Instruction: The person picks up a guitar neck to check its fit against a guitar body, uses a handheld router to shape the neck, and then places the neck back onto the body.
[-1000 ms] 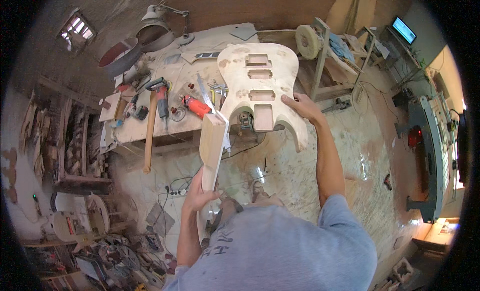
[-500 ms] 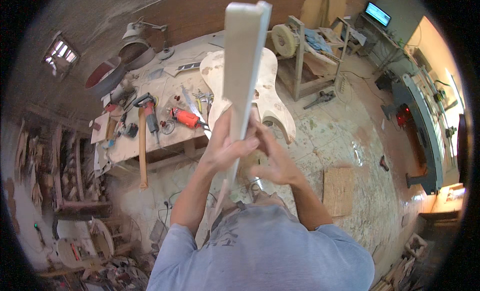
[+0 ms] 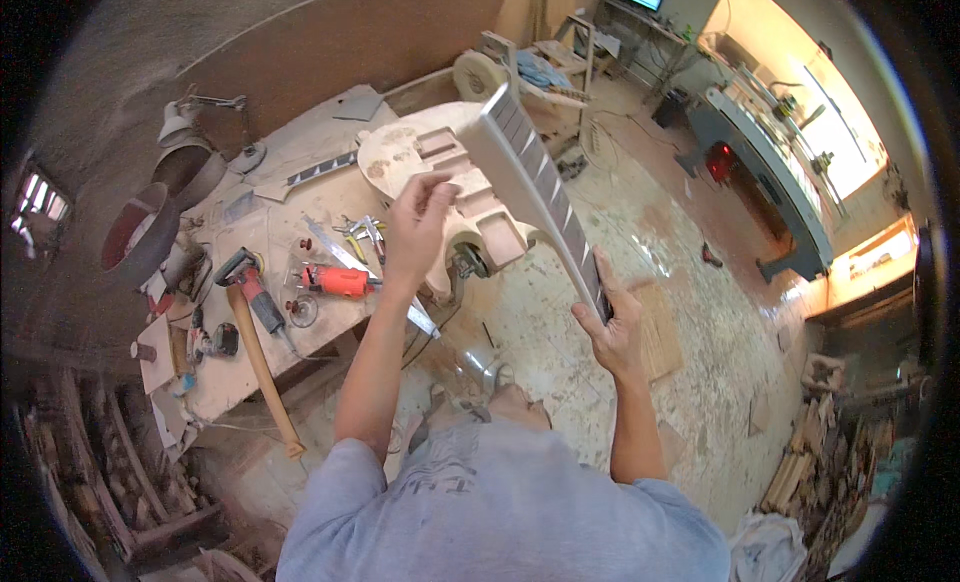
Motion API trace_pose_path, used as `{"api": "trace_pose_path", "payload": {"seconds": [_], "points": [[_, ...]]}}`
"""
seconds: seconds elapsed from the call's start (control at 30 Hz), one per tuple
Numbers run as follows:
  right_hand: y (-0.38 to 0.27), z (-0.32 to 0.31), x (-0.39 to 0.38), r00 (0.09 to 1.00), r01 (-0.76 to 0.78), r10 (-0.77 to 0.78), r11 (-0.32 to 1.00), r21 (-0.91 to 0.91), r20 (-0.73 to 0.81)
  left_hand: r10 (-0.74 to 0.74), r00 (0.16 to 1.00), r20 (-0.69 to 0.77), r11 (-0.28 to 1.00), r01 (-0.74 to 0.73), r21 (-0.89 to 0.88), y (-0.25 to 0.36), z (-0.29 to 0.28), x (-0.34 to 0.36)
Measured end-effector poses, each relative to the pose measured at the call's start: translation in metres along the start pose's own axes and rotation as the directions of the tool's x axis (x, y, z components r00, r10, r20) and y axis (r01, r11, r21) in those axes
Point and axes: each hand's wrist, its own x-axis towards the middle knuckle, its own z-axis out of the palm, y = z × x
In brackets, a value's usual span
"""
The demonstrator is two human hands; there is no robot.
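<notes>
My right hand [image 3: 618, 327] is closed round the lower end of a guitar neck [image 3: 545, 187]. The neck slants up and to the left, its dark fretboard with pale pointed inlays facing right and its pale side toward my left hand. Loosely bent, the fingers of my left hand [image 3: 418, 222] are over an unfinished pale wooden guitar body [image 3: 390, 157]; nothing shows in them, and I cannot tell whether they touch the wood. Several cavities are cut into the body, which lies at the right end of the workbench [image 3: 270, 327]. The neck hides part of the body's right side.
On the bench are a red power tool [image 3: 338, 281], an angle grinder [image 3: 258, 294], a cordless drill [image 3: 212, 337], pliers [image 3: 368, 232] and another inlaid fretboard [image 3: 322, 168]. A wooden strip [image 3: 262, 372] juts over the front edge. A large machine [image 3: 765, 182] stands at right.
My left hand has let go of the neck and moved left over the body. My right hand has taken the neck rightward and turned it, so the fretboard now shows. The view has swung right.
</notes>
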Motion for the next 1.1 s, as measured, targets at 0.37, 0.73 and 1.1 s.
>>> {"api": "trace_pose_path", "payload": {"seconds": [0.37, 0.73, 1.1], "points": [[-0.012, 0.039, -0.080, 0.975, -0.217, 0.175, 0.865, -0.453, -0.134, -0.002, 0.906, 0.423, 0.966, -0.107, 0.235, -0.074, -0.004, 0.037], [-0.012, 0.053, -0.081, 0.973, -0.229, 0.199, 0.776, -0.588, -0.117, -0.010, 0.907, 0.420, 0.964, -0.103, 0.246, -0.069, -0.008, 0.039], [-0.012, 0.059, -0.087, 0.975, -0.217, 0.200, 0.768, -0.603, -0.097, -0.006, 0.904, 0.428, 0.945, -0.135, 0.298, -0.060, -0.007, 0.037]]}}
